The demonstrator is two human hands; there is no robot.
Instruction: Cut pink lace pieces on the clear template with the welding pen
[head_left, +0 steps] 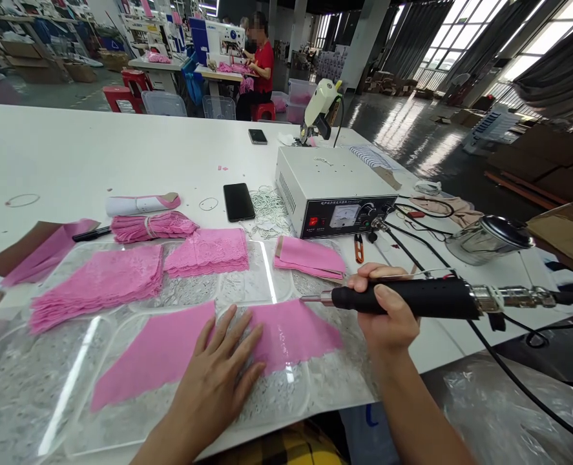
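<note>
Two flat pink fabric pieces lie side by side on a clear patterned mat [194, 420]: one left fabric piece [157, 355] and one right fabric piece [300, 332]. My left hand [228, 358] rests flat, fingers spread, across the inner ends of both. My right hand [387, 307] grips a black ultrasonic handpiece [426, 298], its thin metal tip pointing left at the top edge of the right piece. Whether the tip touches the cloth I cannot tell. Beyond them sit a large stack of pink lace pieces [102, 278], a smaller lace stack [208, 250] and a folded pink piece [309, 256].
A grey generator box [337, 187] stands behind, with cables running right to the handpiece. Near it are orange thread snips [358, 248], a glass jar [484, 242], a phone [238, 202] and tangled white string [269, 210]. Farther back, a person [261, 68] sits at a sewing machine.
</note>
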